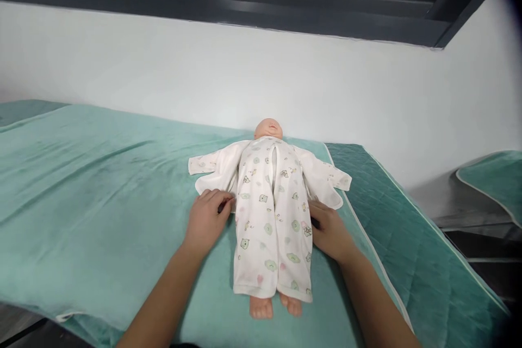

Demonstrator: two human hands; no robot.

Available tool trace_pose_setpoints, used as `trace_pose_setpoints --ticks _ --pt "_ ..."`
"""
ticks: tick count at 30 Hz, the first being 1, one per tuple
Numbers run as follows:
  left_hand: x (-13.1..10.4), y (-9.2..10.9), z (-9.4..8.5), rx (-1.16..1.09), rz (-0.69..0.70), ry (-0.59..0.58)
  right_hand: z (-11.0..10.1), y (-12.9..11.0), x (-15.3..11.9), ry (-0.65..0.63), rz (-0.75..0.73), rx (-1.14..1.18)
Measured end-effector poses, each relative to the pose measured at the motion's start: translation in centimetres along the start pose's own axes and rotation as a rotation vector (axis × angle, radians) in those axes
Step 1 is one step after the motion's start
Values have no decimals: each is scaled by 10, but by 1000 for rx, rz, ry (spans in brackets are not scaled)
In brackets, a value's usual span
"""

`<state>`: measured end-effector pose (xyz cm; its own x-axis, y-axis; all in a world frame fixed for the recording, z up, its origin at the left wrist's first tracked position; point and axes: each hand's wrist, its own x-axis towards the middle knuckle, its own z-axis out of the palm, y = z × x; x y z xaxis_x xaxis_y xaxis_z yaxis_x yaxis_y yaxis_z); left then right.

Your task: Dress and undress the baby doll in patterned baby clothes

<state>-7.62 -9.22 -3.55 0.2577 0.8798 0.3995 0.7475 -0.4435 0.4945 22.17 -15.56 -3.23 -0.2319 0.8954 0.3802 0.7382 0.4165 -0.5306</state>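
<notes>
Currently at left hand: the left hand (pixel 210 217) is at the left edge of the garment (pixel 269 223), fingers curled and close together, thumb toward the index finger. The tips meet white cloth; whether they pinch it cannot be told.
Right hand: the right hand (pixel 329 228) is at the opposite edge of the garment, fingers bent inward. The tips are partly hidden at the cloth; pinch or plain contact cannot be told.
Doll: the doll (pixel 268 129) lies between the two sets of fingers, head beyond them, feet (pixel 261 308) on the near side of them, toward the wearer.
Garment: white with green, pink and yellow print; covers the doll from below the chin to the ankles. Two legs, side by side, extend nearer than the fingers; a narrow opening lies beyond the fingers, on the midline.
Shirt: the shirt (pixel 222 174) is white, spread open under the garment. Sleeves point outward, beyond the fingers of each hand; rounded front panels lie just beyond the fingers.
Support: the green sheet (pixel 122 217) lies beneath the doll and both forearms.
Right of right fingers: a darker quilted pad (pixel 391 228), past a pale edging.
Beyond all fingers: white wall (pixel 163 70), then dark window frame (pixel 285 11) with bars.
</notes>
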Motion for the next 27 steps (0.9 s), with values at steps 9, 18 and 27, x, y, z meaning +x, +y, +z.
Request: trace_pose_setpoints --ticks 9,18,27 --pt "3 -10 3 275 -355 276 -5 25 -13 397 375 -137" --pt "5 -11 2 438 -507 250 -32 49 -2 58 911 -522" --pt "6 -16 3 347 -414 292 -31 57 8 523 720 142"
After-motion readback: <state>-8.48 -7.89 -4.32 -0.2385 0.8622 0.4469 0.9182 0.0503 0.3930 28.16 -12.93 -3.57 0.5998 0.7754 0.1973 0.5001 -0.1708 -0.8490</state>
